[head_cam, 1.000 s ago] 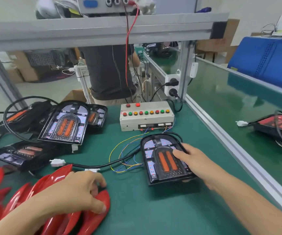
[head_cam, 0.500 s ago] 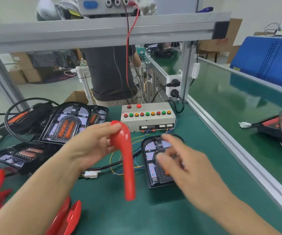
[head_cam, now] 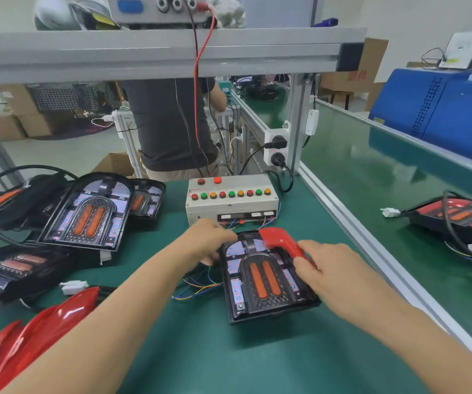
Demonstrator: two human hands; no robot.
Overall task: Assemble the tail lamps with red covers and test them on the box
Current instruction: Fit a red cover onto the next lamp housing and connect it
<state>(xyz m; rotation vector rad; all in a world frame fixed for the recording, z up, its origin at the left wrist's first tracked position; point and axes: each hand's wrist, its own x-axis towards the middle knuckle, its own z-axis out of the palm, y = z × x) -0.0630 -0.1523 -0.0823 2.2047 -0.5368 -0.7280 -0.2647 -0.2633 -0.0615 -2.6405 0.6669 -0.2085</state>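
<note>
A black tail lamp (head_cam: 263, 280) with two orange strips lies on the green mat in front of me. A red cover (head_cam: 281, 241) lies tilted over its upper right corner, pinched at its lower end by my right hand (head_cam: 328, 268). My left hand (head_cam: 209, 240) grips the lamp's upper left edge, fingers curled around it. The beige test box (head_cam: 232, 200) with coloured buttons stands just behind the lamp, joined to it by thin coloured wires (head_cam: 198, 285).
Several uncovered tail lamps (head_cam: 87, 211) and black cables lie at the left. A pile of red covers (head_cam: 30, 336) sits at the lower left. Another lamp (head_cam: 456, 217) lies on the right conveyor past the aluminium rail (head_cam: 371, 245). A person stands behind the bench.
The red cover passed from my left hand to my right and came down onto the lamp's upper right corner. My left hand moved to the lamp's upper left edge.
</note>
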